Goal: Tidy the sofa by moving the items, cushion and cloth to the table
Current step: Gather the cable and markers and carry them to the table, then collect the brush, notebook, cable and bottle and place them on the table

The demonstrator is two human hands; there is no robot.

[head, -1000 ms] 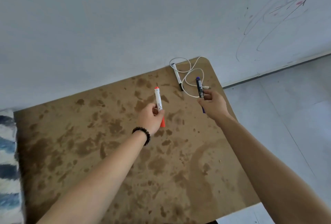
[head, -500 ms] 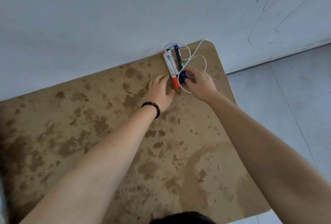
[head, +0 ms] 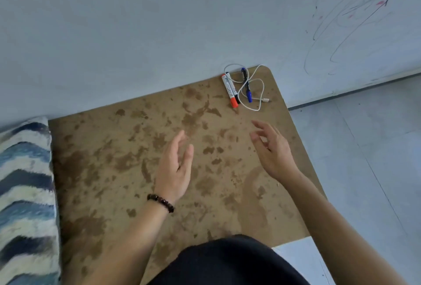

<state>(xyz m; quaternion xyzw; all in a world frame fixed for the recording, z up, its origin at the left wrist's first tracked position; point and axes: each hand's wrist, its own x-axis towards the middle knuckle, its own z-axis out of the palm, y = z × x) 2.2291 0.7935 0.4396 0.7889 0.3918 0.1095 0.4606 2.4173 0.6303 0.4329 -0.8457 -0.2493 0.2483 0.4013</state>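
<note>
Closest to us, our left hand (head: 175, 166), a dark bead bracelet (head: 160, 202) at its wrist, hovers over the stained brown surface (head: 109, 170) with fingers straight and loose, holding nothing. Our right hand (head: 271, 148) hangs beside it, fingers spread, also empty. At our left, blue-and-white striped fabric (head: 25, 193) meets the surface's edge. In the far right corner, against the wall (head: 136, 34), a red marker (head: 230, 91) and a blue marker (head: 247, 88) lie side by side, a white cable (head: 265, 100) looped across the blue one.
</note>
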